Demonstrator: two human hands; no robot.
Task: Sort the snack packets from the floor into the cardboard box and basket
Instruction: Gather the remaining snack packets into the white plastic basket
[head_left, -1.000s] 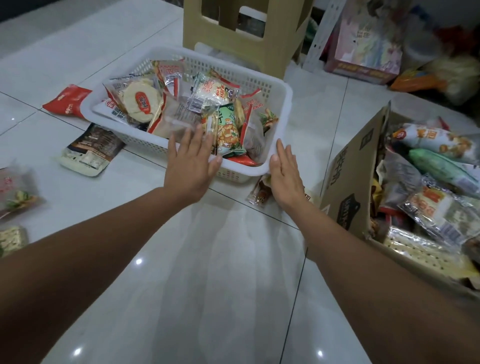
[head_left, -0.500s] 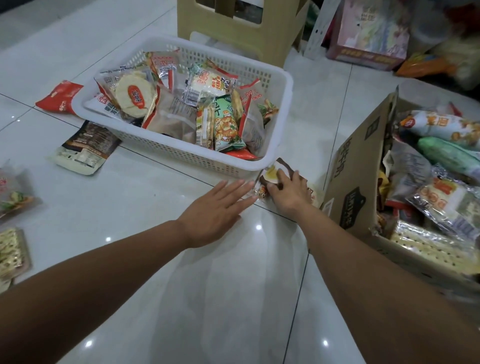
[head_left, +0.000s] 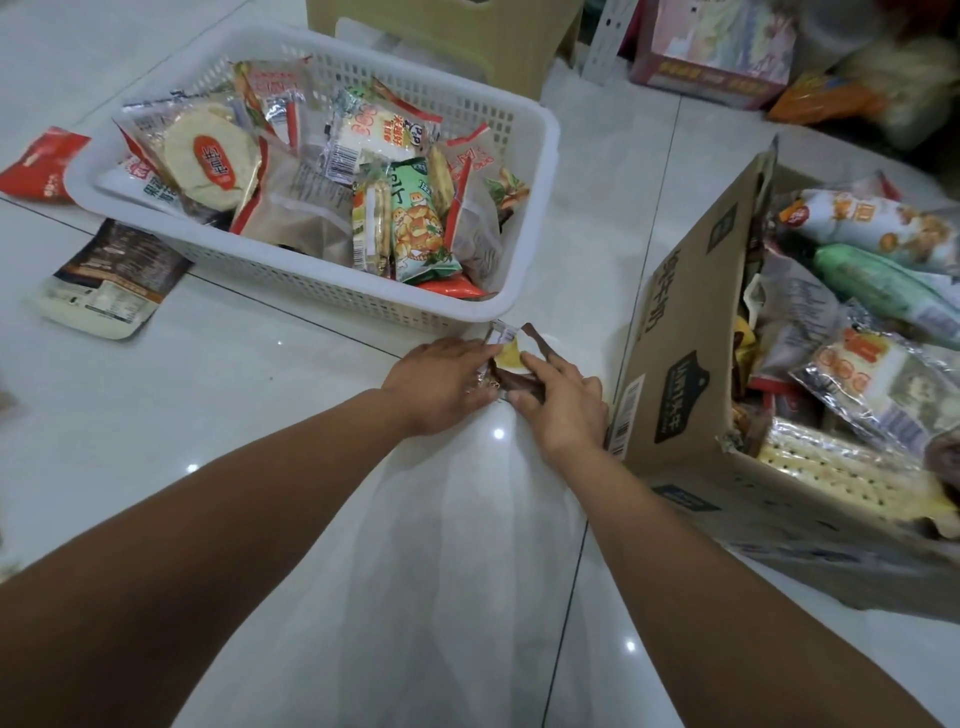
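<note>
Brown snack packet (head_left: 521, 368) with a yellow patch sits low over the floor (head_left: 249, 415), just off the near right corner of the white basket (head_left: 311, 278), between it and the cardboard box (head_left: 675, 374). Left hand (head_left: 441, 384) and right hand (head_left: 563, 405) both hold it, fingers curled and pinching its edges. Both containers are full of packets.

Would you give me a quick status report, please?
Left hand, right hand both hold brown packet. Beside basket corner. Cardboard box close right, nothing between.
</note>
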